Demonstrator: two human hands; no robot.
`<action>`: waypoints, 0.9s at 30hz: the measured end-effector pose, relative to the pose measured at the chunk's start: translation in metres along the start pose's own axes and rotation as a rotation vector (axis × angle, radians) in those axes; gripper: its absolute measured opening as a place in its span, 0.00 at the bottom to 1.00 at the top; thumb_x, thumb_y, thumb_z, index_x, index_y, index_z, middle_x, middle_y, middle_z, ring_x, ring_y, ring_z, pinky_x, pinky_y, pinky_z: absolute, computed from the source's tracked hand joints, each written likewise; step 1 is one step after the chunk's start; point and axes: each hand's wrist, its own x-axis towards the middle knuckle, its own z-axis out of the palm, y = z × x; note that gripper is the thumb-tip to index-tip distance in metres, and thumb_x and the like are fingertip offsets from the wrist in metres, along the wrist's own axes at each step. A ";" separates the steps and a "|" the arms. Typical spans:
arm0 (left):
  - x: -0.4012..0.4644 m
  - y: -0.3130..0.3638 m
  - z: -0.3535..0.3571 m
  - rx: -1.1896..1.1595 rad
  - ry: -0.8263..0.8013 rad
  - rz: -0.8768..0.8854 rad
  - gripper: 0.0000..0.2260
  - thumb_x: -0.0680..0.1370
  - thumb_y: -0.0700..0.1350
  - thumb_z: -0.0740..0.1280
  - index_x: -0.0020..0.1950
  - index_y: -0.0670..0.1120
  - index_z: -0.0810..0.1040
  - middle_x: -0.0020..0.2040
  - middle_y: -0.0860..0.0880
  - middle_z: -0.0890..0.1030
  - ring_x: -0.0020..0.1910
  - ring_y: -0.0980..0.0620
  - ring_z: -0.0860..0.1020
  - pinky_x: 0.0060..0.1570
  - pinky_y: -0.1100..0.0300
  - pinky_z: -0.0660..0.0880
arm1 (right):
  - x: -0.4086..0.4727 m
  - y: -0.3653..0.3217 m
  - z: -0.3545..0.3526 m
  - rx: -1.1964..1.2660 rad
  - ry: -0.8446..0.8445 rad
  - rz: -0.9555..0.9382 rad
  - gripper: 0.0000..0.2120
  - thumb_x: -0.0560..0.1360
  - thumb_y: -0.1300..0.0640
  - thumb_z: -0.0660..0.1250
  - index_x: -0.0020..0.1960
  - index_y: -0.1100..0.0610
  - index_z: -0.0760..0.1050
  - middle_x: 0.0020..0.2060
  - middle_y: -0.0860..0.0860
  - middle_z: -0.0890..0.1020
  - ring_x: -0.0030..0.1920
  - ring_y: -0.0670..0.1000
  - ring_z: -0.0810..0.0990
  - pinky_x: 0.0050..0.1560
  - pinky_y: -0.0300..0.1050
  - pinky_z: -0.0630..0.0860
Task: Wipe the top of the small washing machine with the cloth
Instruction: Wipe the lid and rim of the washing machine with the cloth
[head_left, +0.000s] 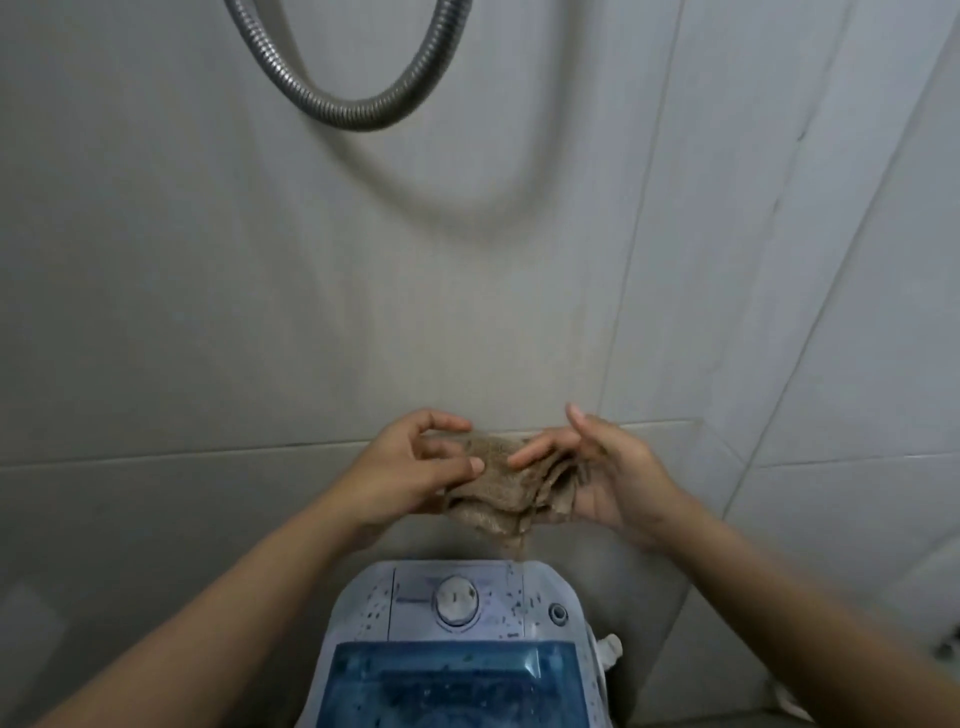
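Note:
A crumpled brown cloth (501, 488) is held in the air between both hands, above the back of the small washing machine (363, 613). My left hand (405, 473) pinches its left side with thumb and fingers. My right hand (602, 473) cups its right side, fingers partly spread. A corner of the cloth hangs down toward the machine's white control panel, which carries a round dial (456, 600) and dark specks. The blue translucent lid (452, 680) lies below the panel, at the bottom of the view.
Pale tiled walls surround the machine, meeting in a corner at the right. A metal shower hose (358, 109) loops down from the top. A white hose fitting (610, 649) sticks out at the machine's right side.

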 end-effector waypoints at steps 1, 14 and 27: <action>0.000 -0.005 0.001 0.029 0.005 0.041 0.13 0.72 0.35 0.70 0.53 0.46 0.75 0.35 0.51 0.78 0.29 0.57 0.74 0.27 0.65 0.72 | 0.000 0.007 0.002 -0.067 0.072 -0.018 0.14 0.73 0.46 0.64 0.40 0.55 0.82 0.38 0.57 0.83 0.40 0.53 0.82 0.45 0.54 0.80; -0.094 -0.038 0.027 0.025 0.123 0.237 0.11 0.73 0.37 0.70 0.52 0.47 0.76 0.50 0.45 0.77 0.46 0.47 0.80 0.43 0.54 0.80 | -0.069 0.047 0.070 0.179 0.304 0.048 0.27 0.61 0.66 0.74 0.59 0.68 0.75 0.53 0.65 0.82 0.50 0.61 0.84 0.43 0.53 0.83; -0.182 -0.114 -0.073 1.271 -0.152 -0.047 0.64 0.52 0.76 0.67 0.76 0.50 0.37 0.77 0.49 0.37 0.75 0.50 0.38 0.70 0.50 0.35 | -0.029 0.084 0.123 -1.060 0.384 -0.124 0.12 0.70 0.68 0.65 0.53 0.64 0.73 0.45 0.55 0.78 0.47 0.53 0.75 0.44 0.43 0.70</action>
